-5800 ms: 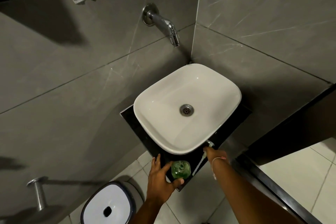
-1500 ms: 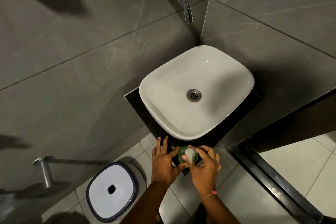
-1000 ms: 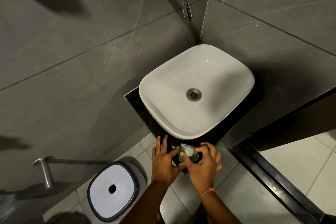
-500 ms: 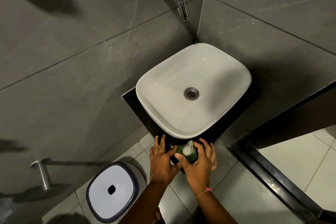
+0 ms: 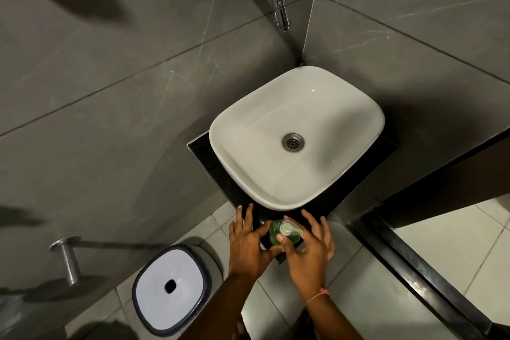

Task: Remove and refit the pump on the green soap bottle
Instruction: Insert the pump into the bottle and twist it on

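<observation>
- left hand (image 5: 248, 240) cradles green soap bottle (image 5: 274, 239) between thumb and forefinger: brace it steady.
- right hand (image 5: 306, 248), fingers splayed, thumb touching pump (image 5: 287, 228): grip collar, twist squarely.

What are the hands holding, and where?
The left hand holds the green soap bottle by its side; the right hand only touches the pump.

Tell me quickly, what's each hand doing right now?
Left hand: holds the bottle between thumb and forefinger.
Right hand: open, fingers spread, thumb tip at the pump.
</observation>
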Motion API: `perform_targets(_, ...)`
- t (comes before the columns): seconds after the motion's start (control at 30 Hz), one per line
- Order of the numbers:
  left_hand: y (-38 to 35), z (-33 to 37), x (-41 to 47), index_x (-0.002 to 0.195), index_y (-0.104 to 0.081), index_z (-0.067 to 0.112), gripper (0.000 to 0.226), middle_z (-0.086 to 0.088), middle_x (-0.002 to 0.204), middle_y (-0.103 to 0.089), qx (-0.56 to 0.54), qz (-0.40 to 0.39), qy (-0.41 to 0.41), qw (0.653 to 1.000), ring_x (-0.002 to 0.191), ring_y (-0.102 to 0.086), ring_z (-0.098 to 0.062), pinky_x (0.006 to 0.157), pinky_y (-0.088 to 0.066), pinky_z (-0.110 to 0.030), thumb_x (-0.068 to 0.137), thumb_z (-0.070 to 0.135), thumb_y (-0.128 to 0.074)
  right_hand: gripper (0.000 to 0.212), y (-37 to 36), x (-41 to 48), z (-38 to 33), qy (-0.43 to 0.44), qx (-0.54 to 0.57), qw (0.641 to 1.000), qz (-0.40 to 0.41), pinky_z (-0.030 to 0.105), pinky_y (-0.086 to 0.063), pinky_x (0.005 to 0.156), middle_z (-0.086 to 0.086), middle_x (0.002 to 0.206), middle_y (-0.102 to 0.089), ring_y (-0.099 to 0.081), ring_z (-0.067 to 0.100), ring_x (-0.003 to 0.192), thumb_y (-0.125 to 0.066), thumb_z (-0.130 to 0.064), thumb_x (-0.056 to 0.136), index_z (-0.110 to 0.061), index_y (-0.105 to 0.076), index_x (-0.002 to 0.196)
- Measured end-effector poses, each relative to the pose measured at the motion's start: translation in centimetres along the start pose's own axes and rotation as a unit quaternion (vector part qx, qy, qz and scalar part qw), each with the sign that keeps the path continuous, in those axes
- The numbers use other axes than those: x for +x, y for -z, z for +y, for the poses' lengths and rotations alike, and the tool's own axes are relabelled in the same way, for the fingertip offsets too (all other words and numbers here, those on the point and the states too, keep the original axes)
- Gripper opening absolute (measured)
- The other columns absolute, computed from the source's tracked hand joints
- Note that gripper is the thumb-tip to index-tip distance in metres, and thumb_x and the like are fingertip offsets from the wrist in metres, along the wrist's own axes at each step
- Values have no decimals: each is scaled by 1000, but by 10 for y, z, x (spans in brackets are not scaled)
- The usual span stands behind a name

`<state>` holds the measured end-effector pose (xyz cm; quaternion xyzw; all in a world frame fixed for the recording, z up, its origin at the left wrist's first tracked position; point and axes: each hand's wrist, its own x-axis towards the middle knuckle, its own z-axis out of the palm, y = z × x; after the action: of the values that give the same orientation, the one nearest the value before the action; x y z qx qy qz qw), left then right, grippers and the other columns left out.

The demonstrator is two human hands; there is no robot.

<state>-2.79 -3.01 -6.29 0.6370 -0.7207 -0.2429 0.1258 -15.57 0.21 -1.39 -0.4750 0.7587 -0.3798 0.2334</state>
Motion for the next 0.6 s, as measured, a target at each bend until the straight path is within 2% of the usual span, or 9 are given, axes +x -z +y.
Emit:
perform_targets(0.1, 1, 1, 0, 126, -54, 42, 59, -3, 162, -11, -3, -4, 3, 1000, 148, 10, -23, 119, -11, -54, 71, 60, -69, 35, 0, 6, -8, -36, 10, 999, 19, 58, -22, 109, -13, 122, -60, -36, 24, 136, -89, -26, 54, -33, -69, 82)
perform_targets(0.17, 2, 1, 0, 125, -56, 39, 57, -3, 161, -13, -7, -2, 4, 1000, 148, 9, -24, 119, -12, -55, 72, 55, -70, 38, -1, 6, -13, -40, 16, 999, 25, 60, -30, 104, -8, 112, -63, -43, 28, 129, -91, -28, 50, -26, -66, 79)
perform_targets(0.23, 2, 2, -1, 125, -57, 38, 56, -3, 161, -13, -12, 1, 7, 1000, 148, 8, -25, 119, -12, -56, 73, 54, -70, 40, 0, 5, -13, -38, 25, 999, 20, 59, -29, 106, -9, 118, -61, -40, 27, 131, -90, -29, 53, -29, -68, 87)
perform_targets(0.33, 2, 2, -1, 126, -55, 40, 56, -3, 162, -11, -9, -4, 5, 1000, 148, 10, -23, 119, -11, -55, 74, 56, -69, 47, 4, 1, -9, -9, 29, 999, -17, 54, -15, 115, -12, 135, -54, -26, 18, 141, -85, -30, 63, -43, -68, 105)
perform_targets(0.47, 3, 2, 0, 128, -53, 41, 63, -3, 162, -9, -2, -15, 7, 1000, 148, 12, -23, 120, -9, -54, 71, 61, -68, 37, 7, 7, -15, -25, 32, 999, 0, 55, -20, 112, -15, 121, -59, -33, 21, 138, -86, -16, 62, -35, -73, 90)
perform_targets(0.6, 2, 2, 0, 128, -54, 41, 61, -3, 162, -10, 1, -10, 5, 1000, 148, 11, -23, 120, -10, -53, 73, 62, -68, 30, 4, 7, -18, -22, 15, 999, 21, 59, -31, 105, -5, 107, -66, -44, 28, 128, -87, -12, 58, -22, -72, 81)
